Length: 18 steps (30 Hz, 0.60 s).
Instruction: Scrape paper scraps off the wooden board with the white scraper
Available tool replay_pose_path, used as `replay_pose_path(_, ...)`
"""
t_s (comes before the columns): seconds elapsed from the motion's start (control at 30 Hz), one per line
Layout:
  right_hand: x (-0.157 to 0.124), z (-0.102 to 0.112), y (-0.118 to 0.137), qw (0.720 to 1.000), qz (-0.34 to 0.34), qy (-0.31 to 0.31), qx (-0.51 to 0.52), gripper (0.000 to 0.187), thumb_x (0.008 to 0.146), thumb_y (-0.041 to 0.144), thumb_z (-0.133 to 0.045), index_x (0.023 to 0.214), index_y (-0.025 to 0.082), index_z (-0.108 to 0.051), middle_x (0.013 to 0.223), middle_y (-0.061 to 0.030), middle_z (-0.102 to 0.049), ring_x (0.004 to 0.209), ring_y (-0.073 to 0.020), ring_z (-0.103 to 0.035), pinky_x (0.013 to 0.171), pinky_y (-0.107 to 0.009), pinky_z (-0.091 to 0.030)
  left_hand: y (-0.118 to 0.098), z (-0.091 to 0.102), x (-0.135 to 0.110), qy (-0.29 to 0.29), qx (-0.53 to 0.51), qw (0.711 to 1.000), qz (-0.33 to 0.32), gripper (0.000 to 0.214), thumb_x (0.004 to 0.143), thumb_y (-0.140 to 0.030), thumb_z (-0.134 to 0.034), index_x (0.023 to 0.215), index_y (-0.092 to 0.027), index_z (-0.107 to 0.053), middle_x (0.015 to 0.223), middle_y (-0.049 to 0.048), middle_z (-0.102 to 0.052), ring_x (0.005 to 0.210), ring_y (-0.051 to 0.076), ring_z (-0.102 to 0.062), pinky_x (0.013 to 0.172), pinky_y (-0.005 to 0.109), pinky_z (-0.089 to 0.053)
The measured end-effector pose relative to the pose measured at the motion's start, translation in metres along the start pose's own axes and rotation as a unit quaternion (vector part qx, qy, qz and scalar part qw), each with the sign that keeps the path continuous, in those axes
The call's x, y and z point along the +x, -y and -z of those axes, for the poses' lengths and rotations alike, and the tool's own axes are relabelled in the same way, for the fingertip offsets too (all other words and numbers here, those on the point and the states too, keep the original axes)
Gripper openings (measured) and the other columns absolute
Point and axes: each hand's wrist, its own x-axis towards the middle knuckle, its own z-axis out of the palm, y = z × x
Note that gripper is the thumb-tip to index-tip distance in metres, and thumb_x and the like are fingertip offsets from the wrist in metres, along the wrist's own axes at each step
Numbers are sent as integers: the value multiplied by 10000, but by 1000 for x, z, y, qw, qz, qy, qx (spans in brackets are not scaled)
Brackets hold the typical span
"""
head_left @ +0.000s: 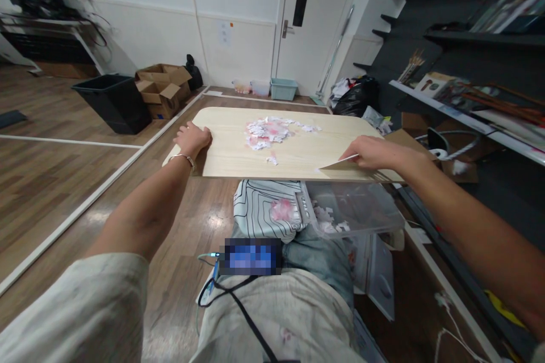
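Observation:
A pale wooden tabletop (pixel 230 161) stands in front of me, with a pile of torn white and pink paper scraps (pixel 268 131) on it. My left hand (pixel 192 139) rests on its left edge, fingers apart. In my right hand (pixel 369 152) is a thin flat card (pixel 339 163), its lower edge touching the tabletop near the front. A few scraps (pixel 272 159) lie apart, nearer to me. Below the front edge, a clear plastic bin (pixel 361 207) holds white paper pieces (pixel 326 218). Beside it, a striped cloth bag (pixel 255 210) lies over my lap.
A phone (pixel 250 257) with a cable and black strap lies on my lap. A black waste bin (pixel 113 105) and cardboard boxes (pixel 164 91) stand on the floor at left. Dark shelves (pixel 464 39) line the right wall. By the door sits a teal basket (pixel 284 89).

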Motion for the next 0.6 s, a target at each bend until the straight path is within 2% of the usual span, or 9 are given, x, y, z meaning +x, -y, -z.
replay_pose_path(0.17, -6, -6, -20, 999, -28, 14, 17, 522, 785, 92, -676, 1184, 261, -967, 1025, -76, -926, 945, -272, -831, 844, -306, -538, 0, 1, -1, 5, 1, 1000, -4, 806, 1044, -479, -483, 1664, 33, -534, 1716, 414, -531, 1585, 530, -548, 1299, 679, -419)
replay_pose_path(0.33, -7, -9, -19, 999, -26, -3, 35, 548, 751, 103, -664, 1190, 239, -964, 1042, -79, -928, 934, -271, -824, 858, -307, -540, -1, 1, -1, 3, -1, 1000, -4, 786, 1052, -469, -490, 1666, 20, -538, 1708, 405, -547, 1574, 523, -565, 1288, 684, -436)
replay_pose_path(0.47, -8, -4, -8, 999, -40, -2, 13, 392, 734, 100, -619, 939, 199, -938, 793, -58, -851, 769, -236, -741, 753, -298, -475, -2, 2, -3, -1, 3, 1000, 1, 782, 1055, -474, -510, 1670, 9, -536, 1698, 404, -554, 1569, 518, -574, 1276, 678, -455)
replay_pose_path(0.6, -13, 2, 5, 999, -53, 13, -5, 202, 708, 136, -613, 674, 196, -803, 609, -51, -705, 653, -224, -636, 684, -325, -412, -2, 2, -4, -4, 3, 1000, -3, 773, 1049, -477, -515, 1659, -4, -546, 1689, 407, -559, 1583, 526, -557, 1271, 676, -458)
